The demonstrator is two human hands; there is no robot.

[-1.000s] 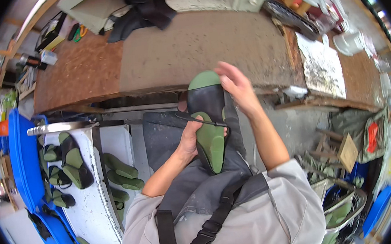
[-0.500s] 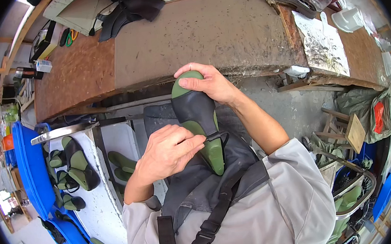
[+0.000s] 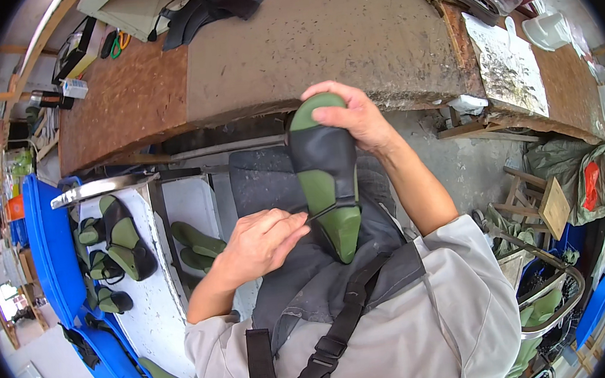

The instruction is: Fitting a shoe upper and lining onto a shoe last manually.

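A green shoe last [image 3: 343, 230] with a black upper [image 3: 322, 155] around its middle is held over my lap. At its rounded far end, my right hand [image 3: 357, 118] grips it, thumb on the green sole. The narrow end points toward me. A thin black strap [image 3: 321, 214] crosses the last near that end and runs out to the left. My left hand [image 3: 260, 243] pinches the strap's end and holds it stretched, fingers apart from the last. A dark apron [image 3: 262, 178] lies on my lap beneath.
Ahead is a worn brown workbench [image 3: 319, 51] with black pieces [image 3: 218, 9] at its back. To my left, several lasts with black uppers [image 3: 125, 237] lie on a white surface [image 3: 150, 296] beside blue bins [image 3: 50, 247]. A wooden stool [image 3: 554, 206] stands right.
My left hand has moved left and away from the last, drawing the strap out taut. The last has shifted right in the picture, still in my right hand.
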